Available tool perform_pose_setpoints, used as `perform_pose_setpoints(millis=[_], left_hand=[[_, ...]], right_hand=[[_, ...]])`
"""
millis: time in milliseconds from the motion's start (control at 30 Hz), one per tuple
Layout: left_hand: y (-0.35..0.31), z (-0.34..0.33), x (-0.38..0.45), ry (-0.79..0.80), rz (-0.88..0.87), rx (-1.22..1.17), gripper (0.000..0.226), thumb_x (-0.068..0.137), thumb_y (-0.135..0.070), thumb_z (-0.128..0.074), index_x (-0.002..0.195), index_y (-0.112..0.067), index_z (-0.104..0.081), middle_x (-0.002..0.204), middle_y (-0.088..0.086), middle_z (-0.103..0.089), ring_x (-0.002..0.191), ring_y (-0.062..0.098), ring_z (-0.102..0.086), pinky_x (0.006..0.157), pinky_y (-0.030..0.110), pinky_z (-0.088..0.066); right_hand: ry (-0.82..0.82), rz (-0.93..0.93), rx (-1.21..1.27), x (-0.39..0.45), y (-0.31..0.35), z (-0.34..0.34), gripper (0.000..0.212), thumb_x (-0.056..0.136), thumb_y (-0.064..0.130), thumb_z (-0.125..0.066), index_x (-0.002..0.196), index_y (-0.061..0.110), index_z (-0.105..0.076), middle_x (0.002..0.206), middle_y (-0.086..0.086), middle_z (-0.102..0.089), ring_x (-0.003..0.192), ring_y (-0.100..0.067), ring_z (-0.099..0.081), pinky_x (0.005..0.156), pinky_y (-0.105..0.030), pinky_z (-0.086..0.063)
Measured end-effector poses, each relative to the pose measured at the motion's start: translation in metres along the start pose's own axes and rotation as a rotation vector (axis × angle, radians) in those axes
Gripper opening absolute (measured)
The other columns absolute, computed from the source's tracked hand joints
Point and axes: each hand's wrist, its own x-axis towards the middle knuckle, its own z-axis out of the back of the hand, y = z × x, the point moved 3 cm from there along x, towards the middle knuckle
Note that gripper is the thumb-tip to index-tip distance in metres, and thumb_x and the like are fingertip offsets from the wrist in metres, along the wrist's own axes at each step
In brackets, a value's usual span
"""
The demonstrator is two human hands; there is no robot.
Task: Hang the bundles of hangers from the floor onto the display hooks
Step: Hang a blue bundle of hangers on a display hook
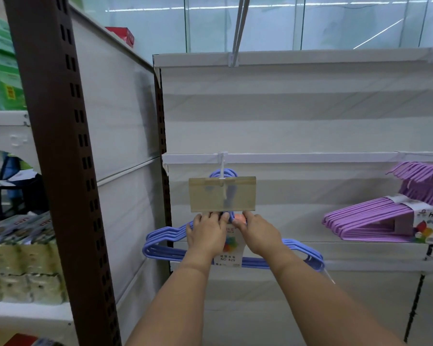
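Both forearms reach forward and up, side by side. The left hand (206,233) and right hand (256,234) curl their fingers around the neck of the blue hanger bundle (160,242), just under the tag holder (222,194). Its hooks loop over the display hook (221,168). A purple hanger bundle (370,221) hangs well apart, at right.

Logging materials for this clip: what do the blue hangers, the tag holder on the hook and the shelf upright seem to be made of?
Blue hangers: thin rods with a smooth, matte blue coat, probably coated wire or plastic. Tag holder: clear, yellowed plastic; the hook shows through it. Shelf upright: brown painted metal by its look, punched with paired slots.
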Motion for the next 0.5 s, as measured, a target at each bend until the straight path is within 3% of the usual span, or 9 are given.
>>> perform_pose_setpoints(millis=[133, 300, 433, 500], left_hand=[[-0.001, 0.0, 0.014, 0.039, 0.101, 0.037, 0.041, 0.1, -0.04, -0.026, 0.121, -0.025, -0.057, 0.131, 0.007, -0.054, 0.127, 0.027, -0.04, 0.11, 0.051, -0.025], [-0.005, 0.0, 0.021, 0.08, 0.139, 0.147, 0.028, 0.098, -0.023, -0.034, 0.121, -0.022, -0.051, 0.126, 0.009, -0.057, 0.121, 0.032, -0.046, 0.11, 0.049, -0.027], [-0.003, -0.004, 0.029, 0.051, 0.184, -0.084, 0.013, 0.095, -0.035, -0.04, 0.089, -0.026, -0.048, 0.105, 0.005, -0.062, 0.098, 0.028, -0.058, 0.093, 0.044, -0.048], [-0.005, -0.007, 0.03, 0.083, 0.218, -0.193, 0.02, 0.096, -0.043, -0.041, 0.09, -0.025, -0.049, 0.101, 0.005, -0.062, 0.094, 0.027, -0.061, 0.088, 0.042, -0.052]], right_hand=[[0.038, -0.061, 0.038, 0.014, 0.003, -0.003, 0.055, 0.096, 0.06, -0.028, 0.119, 0.017, -0.054, 0.115, -0.01, -0.06, 0.103, -0.03, -0.058, 0.081, -0.037, -0.047], [0.105, -0.101, 0.058, 0.03, 0.004, -0.006, 0.051, 0.095, 0.058, -0.028, 0.12, 0.021, -0.053, 0.116, -0.008, -0.06, 0.103, -0.029, -0.057, 0.078, -0.035, -0.044], [0.123, -0.138, 0.066, 0.035, 0.004, -0.002, 0.047, 0.096, 0.051, -0.03, 0.115, 0.016, -0.054, 0.115, -0.009, -0.061, 0.104, -0.03, -0.058, 0.084, -0.036, -0.045], [0.135, -0.136, 0.016, 0.037, 0.004, 0.002, 0.041, 0.098, 0.043, -0.033, 0.117, 0.014, -0.054, 0.117, -0.01, -0.06, 0.106, -0.031, -0.057, 0.084, -0.035, -0.044]])
